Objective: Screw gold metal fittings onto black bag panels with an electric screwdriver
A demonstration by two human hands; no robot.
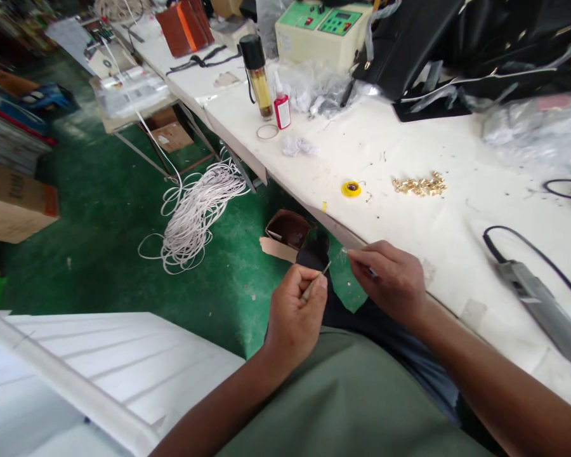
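My left hand (297, 311) is closed around a thin, pale strip (310, 291), whose narrow tip sticks out above the thumb. To its right, over the table's front edge, my right hand (390, 276) has thumb and fingers pinched together. Something small and shiny shows at its fingertips, too small to name. The two hands are apart. Beyond them on the white table (309, 171) lie a yellow ring-shaped piece (351, 189) and a small pile of gold metal parts (419, 184).
A grey handheld tool (542, 308) with a black cable lies at the right. Farther back stand a red bottle (282, 109), a black-capped flask (257, 79) and a control box (321, 35). White cord (195, 212) and an open carton (288, 230) are on the floor.
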